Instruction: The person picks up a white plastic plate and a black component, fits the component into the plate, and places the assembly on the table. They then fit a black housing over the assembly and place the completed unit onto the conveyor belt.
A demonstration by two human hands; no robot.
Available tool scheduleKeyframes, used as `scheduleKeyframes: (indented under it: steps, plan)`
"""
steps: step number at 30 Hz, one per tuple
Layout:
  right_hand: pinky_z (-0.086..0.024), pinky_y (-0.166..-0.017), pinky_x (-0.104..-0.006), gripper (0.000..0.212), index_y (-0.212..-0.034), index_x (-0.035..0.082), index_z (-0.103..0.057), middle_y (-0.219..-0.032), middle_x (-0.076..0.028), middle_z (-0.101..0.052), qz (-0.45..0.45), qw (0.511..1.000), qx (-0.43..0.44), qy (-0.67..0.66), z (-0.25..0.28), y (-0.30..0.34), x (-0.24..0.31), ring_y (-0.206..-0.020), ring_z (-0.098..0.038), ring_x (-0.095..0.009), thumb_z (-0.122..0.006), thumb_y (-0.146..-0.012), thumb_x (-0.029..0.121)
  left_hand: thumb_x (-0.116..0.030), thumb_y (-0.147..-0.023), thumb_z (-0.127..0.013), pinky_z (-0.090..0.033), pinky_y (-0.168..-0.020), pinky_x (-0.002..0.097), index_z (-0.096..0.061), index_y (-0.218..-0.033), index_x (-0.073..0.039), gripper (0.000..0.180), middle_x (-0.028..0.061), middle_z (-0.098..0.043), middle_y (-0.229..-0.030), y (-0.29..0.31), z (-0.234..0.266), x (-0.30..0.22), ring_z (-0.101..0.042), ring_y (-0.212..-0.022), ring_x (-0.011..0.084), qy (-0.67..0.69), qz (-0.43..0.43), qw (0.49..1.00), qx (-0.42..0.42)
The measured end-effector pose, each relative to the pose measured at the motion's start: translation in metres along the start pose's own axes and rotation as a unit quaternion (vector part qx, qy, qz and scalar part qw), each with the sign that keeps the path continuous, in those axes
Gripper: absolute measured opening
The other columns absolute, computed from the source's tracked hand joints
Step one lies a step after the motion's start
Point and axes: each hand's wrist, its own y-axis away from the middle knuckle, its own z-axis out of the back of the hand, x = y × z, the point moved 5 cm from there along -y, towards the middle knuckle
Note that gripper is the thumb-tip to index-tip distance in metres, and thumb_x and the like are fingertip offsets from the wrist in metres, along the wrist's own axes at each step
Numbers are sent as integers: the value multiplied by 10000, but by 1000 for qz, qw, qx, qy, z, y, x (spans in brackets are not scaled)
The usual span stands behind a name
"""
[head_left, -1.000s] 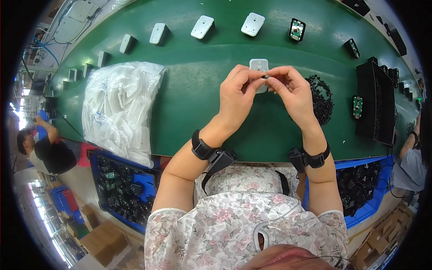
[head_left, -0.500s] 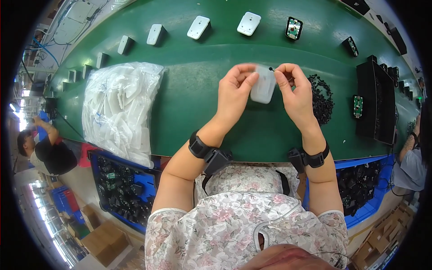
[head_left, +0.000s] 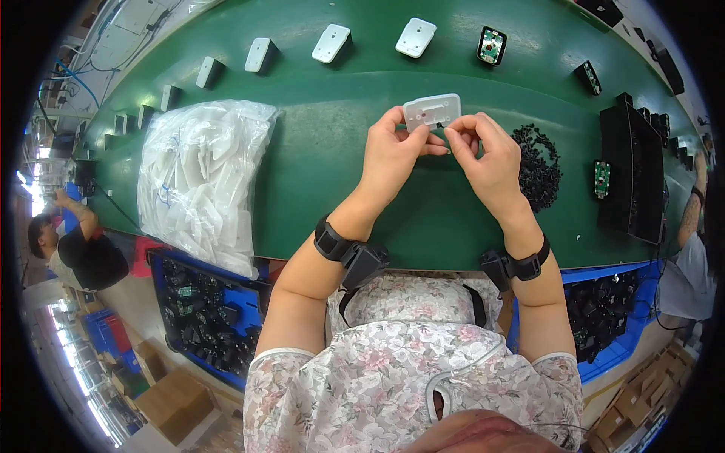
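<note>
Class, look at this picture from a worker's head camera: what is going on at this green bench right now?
A person holds a small white plastic cover above the green belt. The left hand grips its lower edge, and the right hand pinches something tiny beside it, too small to identify. A pile of small black parts lies by the right hand, a clear bag of white parts to the left, and more white covers sit in a row farther along the belt.

The belt (head_left: 317, 158) is dark green. Above its middle, the held plastic cover (head_left: 432, 112) is pale grey-white with a small black spot. Right of it the heap of small parts (head_left: 538, 164) is black, and the tray (head_left: 633, 174) too. Left of it the bag (head_left: 198, 181) is milky white. Below the belt, the shirt (head_left: 408, 377) has a pink floral pattern, the bins (head_left: 198, 313) are blue
</note>
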Motion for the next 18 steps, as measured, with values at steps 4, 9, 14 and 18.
scheduleKeyframes:
  steps: [4, 9, 14, 18]
  plan:
    - [-397, -525, -225, 90, -825, 19, -609, -695, -20, -564, -23, 1000, 6, 5, -1, 0, -5, -580, -491, -89, -661, -806, 89, 30, -880, -487, -558, -682, 263, -510, -1064, 96, 197, 128, -641, -895, 3, -10, 2, -669, -792, 188, 64, -3, 998, 25]
    - [-382, -529, -206, 99, -835, 9, -603, -706, 15, -569, -59, 997, 27, -34, -1, -1, -12, -594, -473, -53, -656, -818, 91, 23, -883, -504, -548, -721, 258, -546, -1026, 84, 161, 112, -647, -896, 5, -14, 5, -663, -818, 159, 10, -25, 999, 36]
    - [-375, -555, -180, 98, -854, 9, -603, -736, 44, -576, -148, 972, 77, -168, 1, -3, -21, -625, -463, -20, -650, -829, 92, 1, -881, -542, -538, -712, 243, -560, -1013, 74, 152, 96, -637, -918, 9, -16, 5, -657, -806, 154, -7, -58, 997, 43]
    - [-383, -585, -165, 85, -856, 13, -607, -753, 31, -588, -156, 963, 94, -196, 2, -3, -17, -638, -484, -25, -646, -830, 85, 0, -873, -559, -541, -696, 249, -571, -973, 73, 125, 90, -611, -928, 12, -19, 3, -658, -785, 164, -53, -131, 990, 29]
